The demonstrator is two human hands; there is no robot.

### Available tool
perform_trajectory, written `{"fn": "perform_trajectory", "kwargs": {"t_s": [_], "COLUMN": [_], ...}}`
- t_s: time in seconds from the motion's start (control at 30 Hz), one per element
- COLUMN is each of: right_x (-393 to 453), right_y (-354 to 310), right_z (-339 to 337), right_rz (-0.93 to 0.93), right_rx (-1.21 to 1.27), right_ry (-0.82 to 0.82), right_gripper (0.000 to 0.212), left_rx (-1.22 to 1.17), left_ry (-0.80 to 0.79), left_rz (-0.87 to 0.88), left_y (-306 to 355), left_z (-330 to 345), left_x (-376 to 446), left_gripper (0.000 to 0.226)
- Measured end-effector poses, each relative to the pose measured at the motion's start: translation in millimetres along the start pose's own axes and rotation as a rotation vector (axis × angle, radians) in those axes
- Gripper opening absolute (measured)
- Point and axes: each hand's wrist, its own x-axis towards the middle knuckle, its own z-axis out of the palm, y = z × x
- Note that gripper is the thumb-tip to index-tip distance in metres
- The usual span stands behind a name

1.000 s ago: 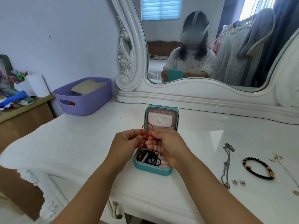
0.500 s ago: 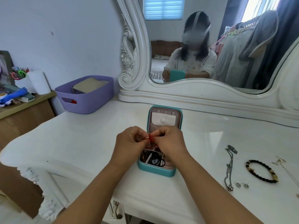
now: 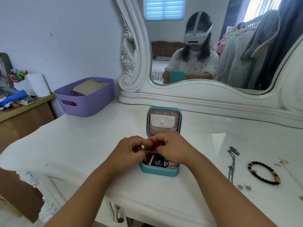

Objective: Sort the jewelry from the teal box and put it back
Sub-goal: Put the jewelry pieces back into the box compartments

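Note:
The teal box (image 3: 159, 171) stands open on the white dressing table (image 3: 85, 141), its pink lid upright with a white pouch. Inside lie black hair ties (image 3: 159, 161) and other small pieces. My left hand (image 3: 129, 151) and my right hand (image 3: 172, 149) meet just above the box, both pinching a red cord bracelet (image 3: 150, 145) bunched between the fingertips. To the right on the table lie a silver chain (image 3: 232, 161), a black bead bracelet (image 3: 264, 172), two small silver earrings (image 3: 244, 187) and a thin gold chain (image 3: 285, 164).
A purple basket (image 3: 86, 97) sits at the back left of the table. A large white-framed mirror (image 3: 213, 95) stands along the back edge. A wooden side shelf (image 3: 24, 105) with cups and tools is at far left.
The red cord stood up as an open loop above my fingers a second ago. Now it is gathered small between both hands, which have dropped closer to the box.

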Motion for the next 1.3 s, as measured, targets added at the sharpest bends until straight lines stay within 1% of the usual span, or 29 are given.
{"fn": "perform_trajectory", "kwargs": {"t_s": [0.1,0.2,0.3,0.37,0.43,0.53,0.6,0.67,0.73,0.8,0.93,1.07,1.17,1.23,1.3], "right_x": [-1,1,3,3,3,2,3,5,8,10,11,11,10,8,5], "right_y": [5,9,14,15,14,12,11,12,13,13,10,3,1,3,7], "right_z": [-3,-2,-1,-2,-4,-2,3,9,10,10,10,8,5,-1,-7], "right_rz": [-0.032,-0.036,-0.037,-0.032,-0.023,-0.020,-0.060,-0.083,-0.049,-0.004,0.109,0.156,0.153,0.148,0.141], "right_rx": [0.033,0.083,0.139,0.173,0.188,0.137,0.051,0.015,0.028,-0.016,-0.106,-0.195,-0.209,-0.140,-0.061], "right_ry": [-0.015,0.031,0.060,0.063,0.046,0.061,0.133,0.207,0.284,0.319,0.266,0.199,0.128,0.076,0.062], "right_gripper": [0.038,0.032,0.025,0.022,0.023,0.023,0.012,0.006,0.005,0.007,0.010,0.013,0.016,0.015,0.015], "left_rx": [-0.042,-0.142,-0.206,-0.165,-0.065,0.140,0.207,0.159,0.034,-0.062,-0.175,-0.214,-0.160,-0.072,-0.019], "left_ry": [0.014,0.102,0.179,0.212,0.216,0.211,0.206,0.176,0.127,0.127,0.225,0.212,0.219,0.175,0.126], "left_rz": [-0.028,-0.012,-0.063,-0.117,-0.141,-0.085,-0.065,-0.073,-0.091,-0.112,-0.103,-0.057,-0.024,0.004,-0.012], "left_y": [1,5,8,8,10,14,16,14,11,6,0,2,6,8,11], "left_z": [-1,1,4,6,8,15,19,17,11,5,4,16,23,24,22], "left_x": [4,9,14,19,21,21,19,18,16,14,13,17,20,22,23], "left_gripper": [0.037,0.026,0.025,0.022,0.020,0.021,0.020,0.019,0.022,0.023,0.013,0.017,0.023,0.027,0.028]}}
